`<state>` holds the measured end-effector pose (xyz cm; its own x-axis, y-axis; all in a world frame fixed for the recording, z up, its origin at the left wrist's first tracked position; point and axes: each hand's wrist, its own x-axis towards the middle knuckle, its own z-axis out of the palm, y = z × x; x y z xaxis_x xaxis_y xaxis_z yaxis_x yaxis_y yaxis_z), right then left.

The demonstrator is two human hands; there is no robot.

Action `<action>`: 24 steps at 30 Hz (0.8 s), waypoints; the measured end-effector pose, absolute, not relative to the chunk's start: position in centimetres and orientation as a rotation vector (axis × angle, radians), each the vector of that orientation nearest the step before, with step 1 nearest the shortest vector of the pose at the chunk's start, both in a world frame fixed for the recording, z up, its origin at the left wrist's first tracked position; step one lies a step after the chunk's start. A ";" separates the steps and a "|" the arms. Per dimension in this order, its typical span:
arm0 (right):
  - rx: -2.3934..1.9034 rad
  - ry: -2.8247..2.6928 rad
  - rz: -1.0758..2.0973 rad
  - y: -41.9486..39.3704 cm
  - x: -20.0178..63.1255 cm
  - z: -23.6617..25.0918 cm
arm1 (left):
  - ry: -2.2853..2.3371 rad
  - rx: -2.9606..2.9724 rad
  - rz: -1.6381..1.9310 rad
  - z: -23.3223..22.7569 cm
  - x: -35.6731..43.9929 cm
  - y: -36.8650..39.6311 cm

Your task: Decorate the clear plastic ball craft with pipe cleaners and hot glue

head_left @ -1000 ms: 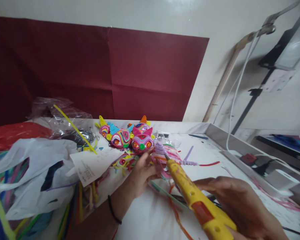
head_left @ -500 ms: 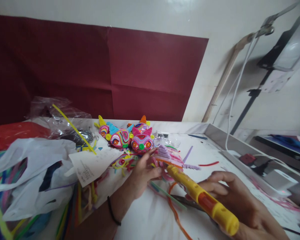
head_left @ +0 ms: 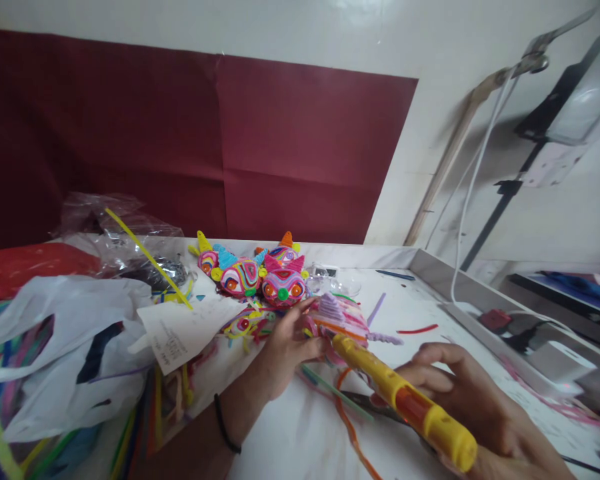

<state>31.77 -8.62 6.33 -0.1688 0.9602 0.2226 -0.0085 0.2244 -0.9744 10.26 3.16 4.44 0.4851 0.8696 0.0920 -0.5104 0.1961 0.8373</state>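
Looking down from the head camera, the left hand (head_left: pixel 285 347) reaches forward over the white desk (head_left: pixel 300 433), its fingers curled loosely around the near side of a pink and purple pipe-cleaner figure (head_left: pixel 337 317) and steadying it on the desk surface. A dark band circles the left wrist. The right hand (head_left: pixel 473 407) lies low at the bottom right, its fingers wrapped closed around the rear of a yellow glue gun (head_left: pixel 400 397) with an orange-red panel. The glue gun slants up and to the left, and its tip meets the near edge of the pipe-cleaner figure just beside the left thumb.

Behind the figure, toward the back of the desk, sits a cluster of finished pipe-cleaner faces (head_left: pixel 253 273) with round eyes and pointed ears, touching one another. A white paper slip (head_left: pixel 190 330) lies to their left, partly over loose pipe cleaners (head_left: pixel 165 400) that spread along the desk edge. Farther left are a white plastic bag (head_left: pixel 60 347) and a crumpled clear bag (head_left: pixel 115 230) with a yellow pipe cleaner leaning across it. An orange strand (head_left: pixel 353 433) curls on the desk between the two hands, and a red strand (head_left: pixel 420 328) lies right of the figure. A dark red sheet (head_left: pixel 205 147) covers the wall behind. White cables (head_left: pixel 475 173) hang down at the right toward a grey tray (head_left: pixel 480 300).
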 end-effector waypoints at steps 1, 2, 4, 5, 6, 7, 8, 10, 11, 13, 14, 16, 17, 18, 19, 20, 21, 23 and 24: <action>-0.943 -1.447 1.147 -8.5 32.0 6.2 | 0.447 0.953 1.013 4.3 10.2 3.2; -0.932 -1.450 1.147 -8.4 32.2 6.1 | 0.442 0.957 1.015 4.3 10.2 3.2; -0.934 -1.446 1.174 -8.4 32.3 6.2 | 0.446 0.956 1.019 4.1 10.2 3.3; -0.946 -1.441 1.200 -8.5 32.3 6.2 | 0.454 0.955 1.021 4.1 10.2 3.3; -0.964 -1.421 1.226 -8.6 32.2 6.3 | 0.463 0.953 1.023 4.1 10.2 3.3; -0.989 -1.385 1.244 -8.6 32.1 6.5 | 0.471 0.953 1.022 4.1 10.2 3.3; -1.009 -1.343 1.249 -8.7 32.0 6.6 | 0.477 0.951 1.020 4.1 10.2 3.3; -1.019 -1.313 1.235 -8.8 31.9 6.8 | 0.481 0.950 1.018 4.1 10.2 3.3; -1.009 -1.348 1.235 -8.8 31.9 6.9 | 0.480 0.949 1.018 4.1 10.2 3.3; -0.989 -1.419 1.229 -8.7 31.9 7.0 | 0.485 0.954 1.019 4.1 10.2 3.3; -0.988 -1.421 1.226 -8.7 31.9 7.0 | 0.488 0.959 1.019 4.0 10.2 3.3; -1.000 -1.358 1.219 -8.6 31.9 7.1 | 0.495 0.967 1.022 3.9 10.2 3.4; -1.002 -1.335 1.219 -8.5 31.9 7.1 | 0.498 0.969 1.022 3.9 10.2 3.4; -0.996 -1.343 1.226 -8.4 31.9 7.2 | 0.497 0.971 1.020 3.8 10.2 3.4; -0.982 -1.376 1.232 -8.4 31.9 7.2 | 0.494 0.971 1.019 3.8 10.2 3.4; -0.967 -1.416 1.231 -8.3 32.0 7.3 | 0.490 0.972 1.018 3.8 10.2 3.4; -0.954 -1.448 1.220 -8.2 32.0 7.3 | 0.486 0.974 1.017 3.9 10.2 3.4; -0.936 -1.468 1.183 -8.1 32.1 7.3 | 0.484 0.980 1.019 3.9 10.2 3.4; -0.933 -1.453 1.163 -8.1 32.1 7.3 | 0.488 0.983 1.022 4.0 10.2 3.3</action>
<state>32.07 -8.06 7.31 -0.1899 0.9531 0.2355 -0.0215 0.2358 -0.9716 10.21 3.34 3.98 0.4705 0.8777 0.0905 -0.4815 0.1695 0.8599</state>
